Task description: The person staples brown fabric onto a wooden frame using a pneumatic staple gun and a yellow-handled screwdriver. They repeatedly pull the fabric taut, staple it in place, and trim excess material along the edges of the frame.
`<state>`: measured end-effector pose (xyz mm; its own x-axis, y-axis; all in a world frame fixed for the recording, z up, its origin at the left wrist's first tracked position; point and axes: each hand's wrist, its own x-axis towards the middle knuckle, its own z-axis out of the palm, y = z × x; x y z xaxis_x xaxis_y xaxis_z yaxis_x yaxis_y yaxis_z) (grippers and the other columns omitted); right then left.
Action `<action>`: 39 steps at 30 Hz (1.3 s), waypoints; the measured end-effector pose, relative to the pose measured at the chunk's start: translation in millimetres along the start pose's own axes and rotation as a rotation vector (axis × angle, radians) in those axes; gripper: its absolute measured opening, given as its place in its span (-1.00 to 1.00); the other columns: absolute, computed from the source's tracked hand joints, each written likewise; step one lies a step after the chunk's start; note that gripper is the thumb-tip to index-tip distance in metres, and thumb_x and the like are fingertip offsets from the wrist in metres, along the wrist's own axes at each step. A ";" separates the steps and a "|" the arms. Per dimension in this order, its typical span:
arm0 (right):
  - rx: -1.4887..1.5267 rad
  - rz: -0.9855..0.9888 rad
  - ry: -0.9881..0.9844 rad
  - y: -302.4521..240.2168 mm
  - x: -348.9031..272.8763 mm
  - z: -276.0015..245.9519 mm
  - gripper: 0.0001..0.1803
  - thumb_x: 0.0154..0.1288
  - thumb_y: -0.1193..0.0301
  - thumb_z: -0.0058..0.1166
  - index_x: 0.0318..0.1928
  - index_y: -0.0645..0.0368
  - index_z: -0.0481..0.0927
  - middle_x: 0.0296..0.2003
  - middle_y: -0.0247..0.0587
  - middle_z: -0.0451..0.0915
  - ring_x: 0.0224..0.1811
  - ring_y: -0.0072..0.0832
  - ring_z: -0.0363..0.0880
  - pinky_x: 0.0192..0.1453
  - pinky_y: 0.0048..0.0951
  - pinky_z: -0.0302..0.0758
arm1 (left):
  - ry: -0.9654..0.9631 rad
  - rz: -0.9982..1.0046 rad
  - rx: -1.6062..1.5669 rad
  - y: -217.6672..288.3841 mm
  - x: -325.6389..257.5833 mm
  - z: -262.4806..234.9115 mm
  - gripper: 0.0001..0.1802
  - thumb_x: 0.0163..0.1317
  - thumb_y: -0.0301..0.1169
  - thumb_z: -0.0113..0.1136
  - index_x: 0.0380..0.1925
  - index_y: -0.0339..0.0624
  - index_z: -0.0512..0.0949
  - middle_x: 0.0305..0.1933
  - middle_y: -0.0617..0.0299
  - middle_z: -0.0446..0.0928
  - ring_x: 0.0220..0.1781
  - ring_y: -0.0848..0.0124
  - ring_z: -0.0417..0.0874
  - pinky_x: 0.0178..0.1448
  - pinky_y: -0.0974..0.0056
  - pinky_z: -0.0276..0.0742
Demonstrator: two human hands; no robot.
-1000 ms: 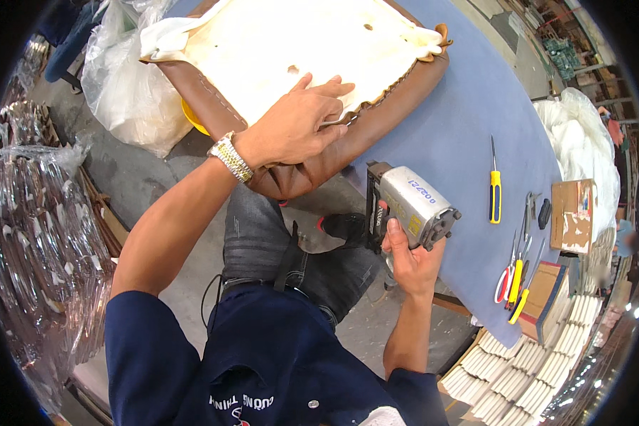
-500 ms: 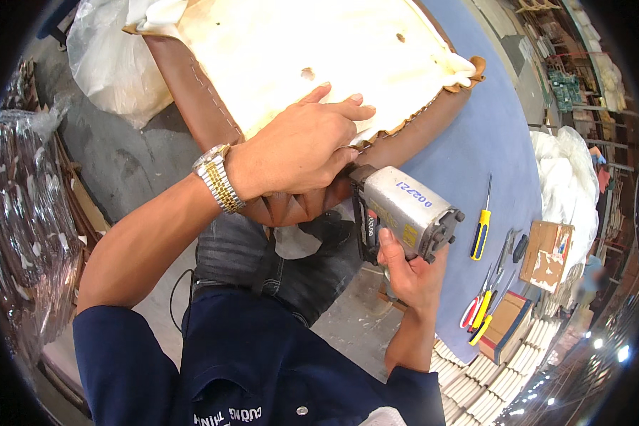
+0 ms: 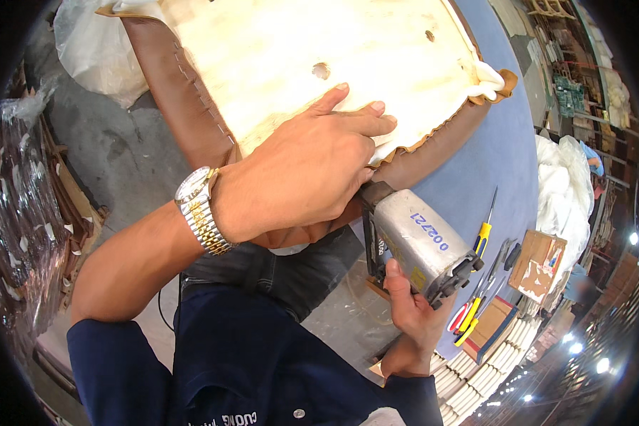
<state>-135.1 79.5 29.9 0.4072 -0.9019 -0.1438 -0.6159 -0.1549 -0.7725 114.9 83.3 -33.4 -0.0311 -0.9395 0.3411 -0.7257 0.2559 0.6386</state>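
A seat panel [image 3: 277,67] with a pale board face lies on the blue-topped table, its brown leather cover [image 3: 167,92] folded over the edges and stapled along the left side. My left hand [image 3: 298,163] is at the near corner. Its outer fingers stretch over the board, while a bent finger grips the leather's edge; the thumb is hidden beneath. My right hand [image 3: 415,305] is closed round a silver-grey staple gun [image 3: 422,234]. The gun's nose is against or very near the leather edge, beside my left fingertips; exact contact cannot be made out.
On the blue table [image 3: 433,170] at right lie a yellow-handled screwdriver [image 3: 483,238], several other hand tools [image 3: 468,323] and cardboard boxes [image 3: 537,264]. White plastic wrap [image 3: 561,192] lies beyond. Plastic-wrapped brown pieces [image 3: 28,234] are stacked at far left, and a clear bag [image 3: 96,53] stands at upper left.
The panel's far right corner appears farther right, and the staple gun sits slightly lower and to the right in view. My left hand still rests at the near corner.
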 end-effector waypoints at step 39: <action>0.336 -0.054 0.024 25.3 -41.2 23.2 -0.59 0.49 0.59 0.14 0.29 0.41 0.46 -0.03 -0.03 0.74 -0.49 -0.65 0.49 -0.42 -0.57 0.47 | -0.028 0.086 0.248 4.4 -25.6 -27.3 -0.20 0.26 0.34 0.24 -0.29 -0.36 0.69 0.41 -0.10 0.52 0.46 0.02 0.48 0.49 -0.04 0.39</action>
<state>-151.9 122.0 1.9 0.4150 -0.9058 -0.0856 -0.3353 -0.0648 -0.9399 131.2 114.7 -20.5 -0.1171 -0.9235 0.3652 -0.8659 0.2750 0.4179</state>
